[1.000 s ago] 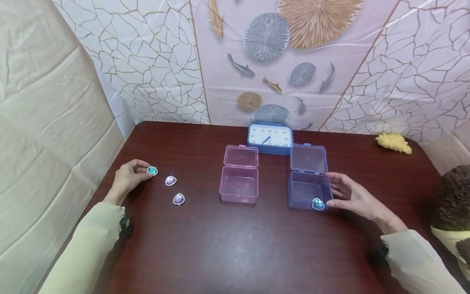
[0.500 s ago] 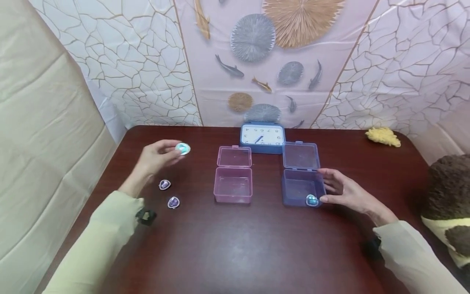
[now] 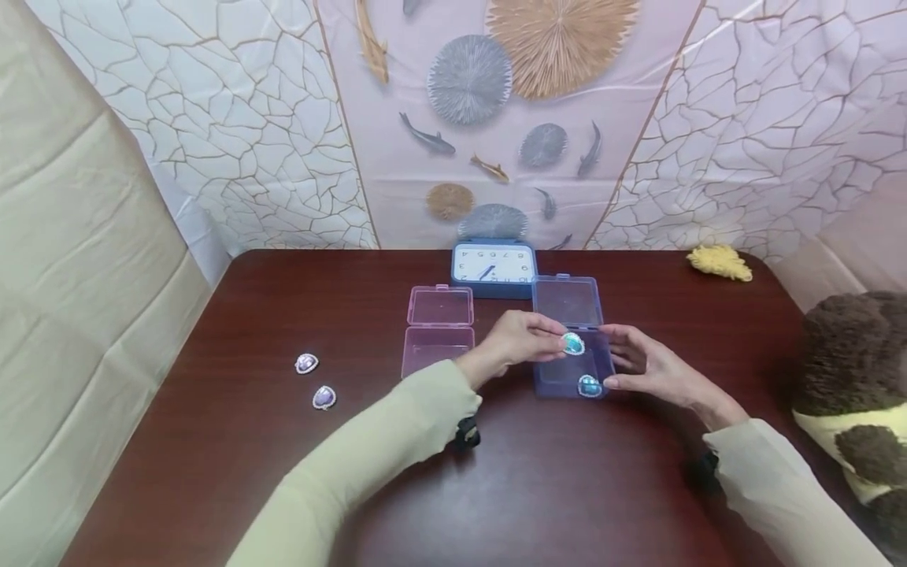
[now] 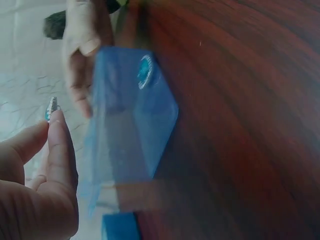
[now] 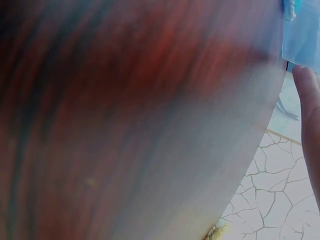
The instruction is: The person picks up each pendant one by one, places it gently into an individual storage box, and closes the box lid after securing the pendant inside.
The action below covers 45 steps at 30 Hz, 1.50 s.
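Left hand (image 3: 512, 344) has moved rightward across the surface (image 3: 538, 488) since the earlier frame, pinching one teal gem (image 3: 572, 344) above the open blue box (image 3: 555, 389). Nearest, two lilac gems (image 3: 324, 397) lie at left; a second teal gem (image 3: 589, 386) rests inside the blue box, whose right side the right hand (image 3: 655, 368) grips. Beyond stand an open pink box (image 3: 428, 350), partly hidden, and a blue clock (image 3: 494, 265).
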Motion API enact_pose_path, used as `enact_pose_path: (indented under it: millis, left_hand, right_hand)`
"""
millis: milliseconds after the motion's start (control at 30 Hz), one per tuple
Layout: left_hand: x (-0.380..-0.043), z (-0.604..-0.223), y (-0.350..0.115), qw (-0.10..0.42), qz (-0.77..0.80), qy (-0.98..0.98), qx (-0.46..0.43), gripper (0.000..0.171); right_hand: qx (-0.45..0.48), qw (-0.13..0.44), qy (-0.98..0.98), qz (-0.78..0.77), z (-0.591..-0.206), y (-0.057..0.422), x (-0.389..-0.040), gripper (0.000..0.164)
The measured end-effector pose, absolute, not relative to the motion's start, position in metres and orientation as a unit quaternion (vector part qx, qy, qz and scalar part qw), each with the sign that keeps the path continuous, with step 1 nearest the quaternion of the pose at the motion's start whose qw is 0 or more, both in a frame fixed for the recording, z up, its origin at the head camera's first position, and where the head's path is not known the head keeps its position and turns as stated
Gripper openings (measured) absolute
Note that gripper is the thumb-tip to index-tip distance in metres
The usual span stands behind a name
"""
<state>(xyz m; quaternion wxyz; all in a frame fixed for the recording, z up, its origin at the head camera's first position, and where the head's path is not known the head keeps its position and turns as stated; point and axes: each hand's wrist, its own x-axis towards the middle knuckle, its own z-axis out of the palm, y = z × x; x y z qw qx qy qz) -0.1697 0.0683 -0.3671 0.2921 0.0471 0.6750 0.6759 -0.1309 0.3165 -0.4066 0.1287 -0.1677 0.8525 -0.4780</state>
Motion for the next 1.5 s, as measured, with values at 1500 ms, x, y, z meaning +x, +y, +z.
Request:
enact_pose_path:
  millis: [1500]
  left_hand:
    - [-0.167,-0.386,0.134,0.052,0.182,0.958,0.216,0.014]
  right_hand:
    - [-0.203,0.103,0.837,-0.498,-0.413,0.319,-0.133,0.073]
